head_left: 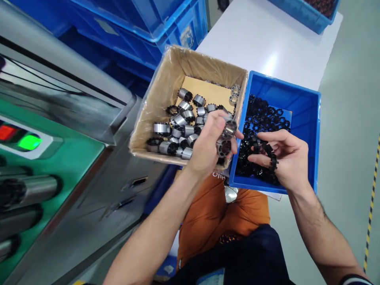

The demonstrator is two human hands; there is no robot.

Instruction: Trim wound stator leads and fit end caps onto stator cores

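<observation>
My left hand [208,144] is wrapped round two metal rings [227,138] over the right side of a plastic-lined cardboard box [148,103]. In that box lie several silver metal cylinders [178,120] with black toothed ends. My right hand [286,156] grips several black plastic rings [264,148] between thumb and fingers, above the blue bin [305,118]. More black rings [261,114] are heaped in the bin below it. The two hands are apart.
A white table [237,39] bears another blue bin [319,25] at the far right. Large blue crates [142,35] stand behind the box. To the left is a green machine panel [74,158] with red and green lights.
</observation>
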